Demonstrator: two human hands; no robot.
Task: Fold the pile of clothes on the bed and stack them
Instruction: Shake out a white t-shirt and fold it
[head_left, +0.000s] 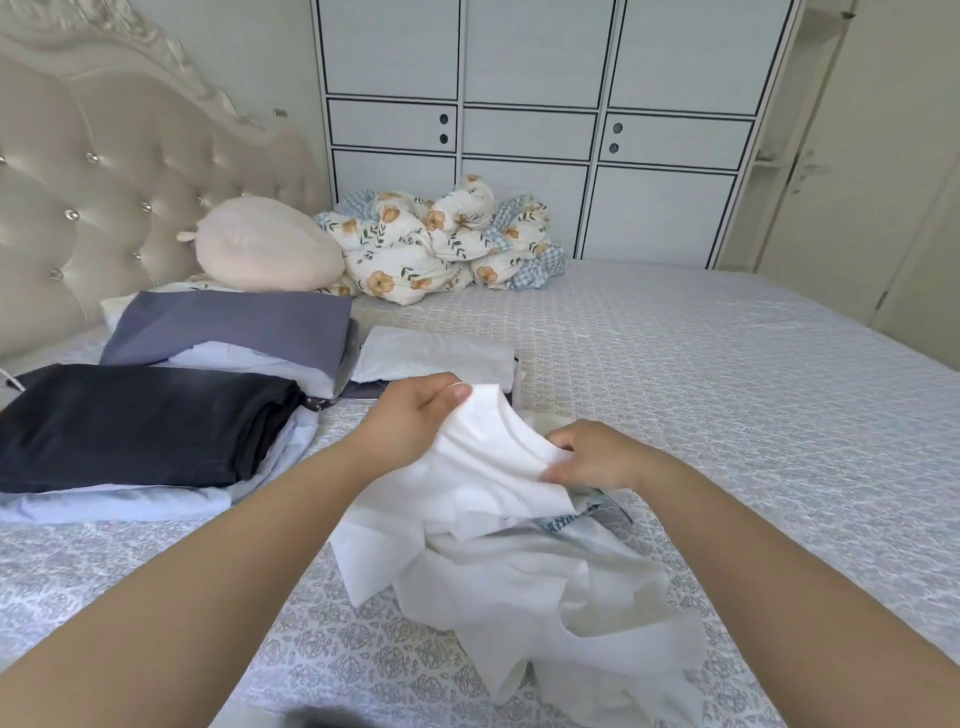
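A crumpled white garment (524, 571) lies on the bed (727, 395) in front of me, with a bit of blue printed fabric (566, 521) showing under its folds. My left hand (415, 421) pinches the garment's upper edge and lifts it. My right hand (592, 457) grips the same edge a little lower and to the right. To the left lie folded stacks: a dark navy piece (140, 426) on pale blue cloth, a grey-blue piece (234, 325) behind it, and a white folded piece (436, 353) in the middle.
A tufted headboard (93, 182) stands at the left. A cream plush pillow (265, 244) and a bundled floral quilt (441, 239) lie at the far side. White wardrobe doors (545, 104) stand behind the bed. The patterned sheet stretches to the right.
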